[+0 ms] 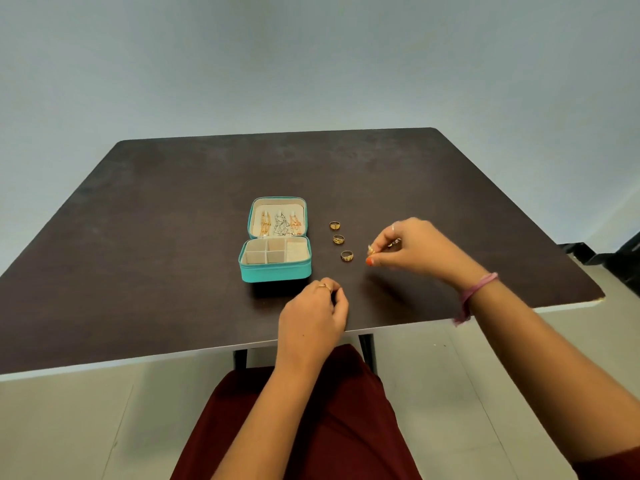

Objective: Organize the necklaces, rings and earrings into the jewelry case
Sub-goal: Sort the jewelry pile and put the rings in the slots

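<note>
Head view. A dark brown tabletop (173,209) with a dull, faintly mottled finish and a pale edge band fills the middle of the scene; its far corners are rounded, and the near right corner shows a small chip. The near edge runs just under the left hand (313,313) and the right wrist. Wide bare surface lies to the left, behind and to the far right of the things.

The jewelry case (275,252) is a small teal box with rounded corners, lying open near the middle of the tabletop. Its cream lining looks soft and cloth-like. The raised lid holds three necklaces (280,224) hanging side by side, two gold-toned and a silver-toned chain between them. The base is split into small square compartments and one longer padded section on the right. No writing can be read on it.

Three gold rings (338,239) lie in a slanted row just right of the case, apart from each other.

The right hand (412,249), near the rings and above the tabletop, has its grip pinched on a small gold piece (371,250), too small to identify. A pink thread band (476,289) circles that wrist. The left hand rests near the front of the case, fingers curled; whether it holds anything cannot be told.
</note>
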